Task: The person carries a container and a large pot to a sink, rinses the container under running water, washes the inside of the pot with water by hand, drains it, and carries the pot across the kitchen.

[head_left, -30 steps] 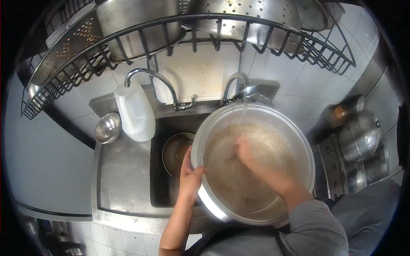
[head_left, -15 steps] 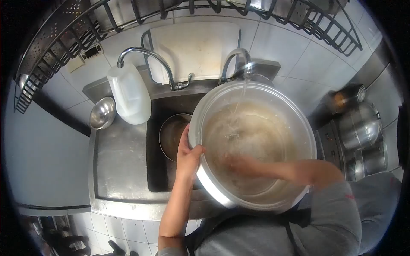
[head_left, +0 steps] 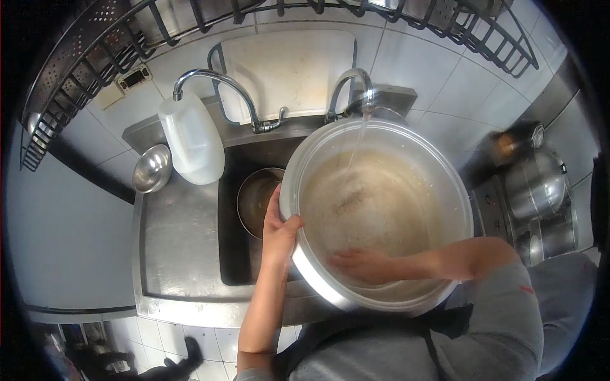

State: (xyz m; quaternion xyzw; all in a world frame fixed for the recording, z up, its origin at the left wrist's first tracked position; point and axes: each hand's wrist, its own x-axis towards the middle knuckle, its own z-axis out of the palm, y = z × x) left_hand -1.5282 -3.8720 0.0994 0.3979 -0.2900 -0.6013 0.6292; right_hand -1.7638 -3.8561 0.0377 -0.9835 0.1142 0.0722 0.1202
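Note:
A large round pale pot (head_left: 454, 209) sits over the right side of the sink, with cloudy brownish water (head_left: 381, 197) inside. My left hand (head_left: 278, 235) holds its left rim, thumb over the edge and fingers along the outer wall. Inside the pot, my right hand (head_left: 363, 263) lies low against the near left part, fingers stretched out and slightly blurred. No object shows in it. From the right faucet (head_left: 367, 89), a thin stream runs into the pot.
A metal bowl (head_left: 254, 203) rests in the dark sink basin (head_left: 236, 260). On the left counter stand a white plastic jug (head_left: 194, 143) and a steel bowl (head_left: 152, 168). A cutting board (head_left: 289, 70) leans behind the faucets. Overhead runs a black rack (head_left: 279, 7). Metal pots (head_left: 534, 190) stand at right.
My right hand has moved down toward the near side of the pot. My left hand keeps its hold on the rim. At the bottom left, another person's dark shoe has shifted.

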